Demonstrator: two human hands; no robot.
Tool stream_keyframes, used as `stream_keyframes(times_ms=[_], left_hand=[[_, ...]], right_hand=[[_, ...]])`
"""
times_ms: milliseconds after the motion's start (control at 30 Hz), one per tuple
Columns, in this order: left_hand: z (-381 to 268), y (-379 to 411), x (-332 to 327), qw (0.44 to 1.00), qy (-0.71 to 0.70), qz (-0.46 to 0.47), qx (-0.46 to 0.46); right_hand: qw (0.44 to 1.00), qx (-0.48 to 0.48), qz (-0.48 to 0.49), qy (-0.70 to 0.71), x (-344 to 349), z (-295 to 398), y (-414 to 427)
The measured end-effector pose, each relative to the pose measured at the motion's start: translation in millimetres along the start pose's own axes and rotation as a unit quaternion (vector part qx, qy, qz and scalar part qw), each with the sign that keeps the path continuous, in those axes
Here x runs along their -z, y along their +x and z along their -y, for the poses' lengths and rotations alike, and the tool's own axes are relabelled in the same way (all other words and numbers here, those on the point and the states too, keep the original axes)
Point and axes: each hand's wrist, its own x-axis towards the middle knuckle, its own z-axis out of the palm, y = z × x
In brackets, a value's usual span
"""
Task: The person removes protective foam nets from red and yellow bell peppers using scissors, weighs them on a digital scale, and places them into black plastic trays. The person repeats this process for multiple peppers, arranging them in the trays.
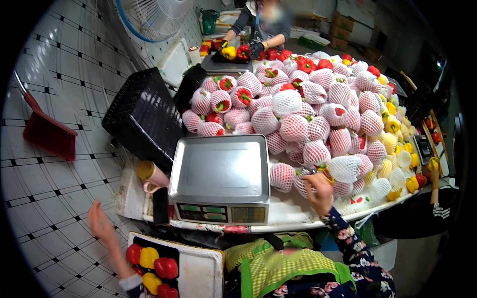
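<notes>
My left hand point(100, 223) is raised over the tiled floor at the lower left, its fingers apart and nothing in them. Below and right of it, red and yellow bell peppers point(166, 268) lie in a black tray on a white foam box point(200, 270). My right hand point(319, 192) is at the near edge of a heap of bell peppers in foam net sleeves point(294, 127), closed around scissors point(328, 176) with yellow handles. The scissors' blades point left over the peppers. A digital scale point(220, 169) with a bare steel plate stands between my hands.
Left of the scale are a pink mug point(157, 179), a dark phone point(160, 206) and a black plastic crate point(143, 117). A fan point(154, 16) and a red brush point(50, 130) are further left. One co-worker handles peppers at the far end; another is at right.
</notes>
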Motion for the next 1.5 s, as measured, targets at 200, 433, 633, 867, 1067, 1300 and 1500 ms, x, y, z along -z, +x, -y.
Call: stream_keyframes(times_ms=[200,433,633,867,1067,1300,1500], left_hand=[[-154.2,123.4,-138.9,0.945,-0.055,-0.054,-0.318],[-163.4,192.3,-248.3,0.98,0.058,0.072,-0.178],[-136.8,197.7,-214.6,0.977,0.118,0.031,-0.177],[-144.8,202.5,-241.1,0.948,0.184,0.049,-0.256],[-107.4,233.3,-248.3,0.958,0.147,0.031,-0.246],[-182.7,212.4,-188.0,0.973,0.082,-0.053,-0.209],[-228.9,114.9,-141.3,0.92,-0.011,-0.029,-0.392]], right_hand=[[0.975,-0.176,-0.043,-0.131,19.2,-70.2,-63.7],[0.972,-0.196,-0.024,-0.128,35.8,-69.7,-69.9],[0.975,-0.157,0.067,-0.145,26.6,-85.7,-38.2],[0.896,-0.312,-0.001,0.315,12.1,-36.6,-49.8],[0.676,-0.388,-0.067,0.623,-0.2,-9.5,-27.5],[0.854,-0.401,-0.094,0.318,-15.9,-52.9,-54.5],[0.788,-0.484,-0.092,0.369,-3.5,-47.1,-63.2]])
